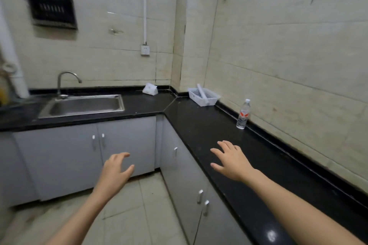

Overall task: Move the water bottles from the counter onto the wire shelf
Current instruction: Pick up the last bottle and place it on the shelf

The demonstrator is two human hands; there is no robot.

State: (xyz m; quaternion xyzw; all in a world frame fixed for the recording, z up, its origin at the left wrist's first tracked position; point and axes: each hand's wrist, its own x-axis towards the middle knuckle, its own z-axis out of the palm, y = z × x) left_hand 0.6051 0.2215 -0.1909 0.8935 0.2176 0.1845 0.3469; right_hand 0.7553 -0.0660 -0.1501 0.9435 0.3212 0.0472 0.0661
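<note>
Head view: 1 bottle (243,114) upright on the black counter (201,125), close to the tiled right wall, white cap on, red label around the middle. Well beyond both hands, ahead and to the right of the right hand (232,160). Right hand above the counter near its front edge, palm down, fingers spread, empty, clear of the bottle. Left hand (116,168) out over the floor in front of the cabinets (59,161), fingers loosely curled with a gap to the thumb, empty too. Hands apart from each other, left one farther from the bottle. Behind the bottle along the same wall, a white basket (204,96) in the corner with a pale tube-like object lying in it. Left of the corner, a white packet (150,89) at the back wall. Farther left, a steel sink (83,105) set in the counter, tap (66,82) behind it. Dark rack (52,9) high on the left wall, blurred.
</note>
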